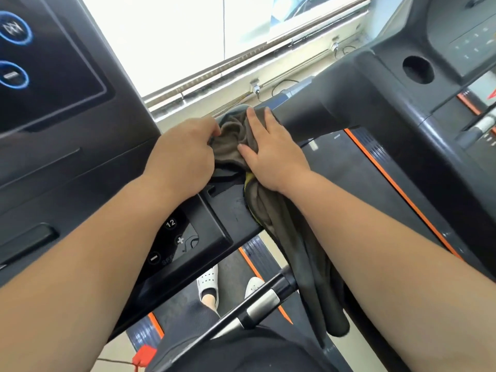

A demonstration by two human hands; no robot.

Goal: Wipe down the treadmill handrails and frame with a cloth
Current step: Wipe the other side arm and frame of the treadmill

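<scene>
From my head camera I look down over both forearms at the treadmill. My left hand (pixel 185 154) is curled, its fingertips dug into a bunched fold of the cloth (pixel 232 140), gripping it. My right hand (pixel 271 157) lies just beside it, released and flat, with straight fingers and a spread thumb pressing the same cloth down. The cloth is grey-brown with a sliver of yellow edge showing under my right wrist. Its bunched top sits on the end of the black handrail (pixel 306 119), and I cannot tell whether it wraps all the way round. The rest trails under my right hand, over the black frame arm (pixel 230 210), and hangs in a long fold down past my right forearm.

Left of the frame arm is a small button panel (pixel 171 240) marked 12, plus and minus. Above it, at the far left, is the console (pixel 53 76) with blue-ringed buttons. A second treadmill (pixel 389 84) with a round cup holder stands to the right, with an orange-edged deck below it. A bright window (pixel 188 36) fills the top. Down between my arms I see my white shoes (pixel 208 279) and a black grip bar (pixel 264 302) with a silver band.
</scene>
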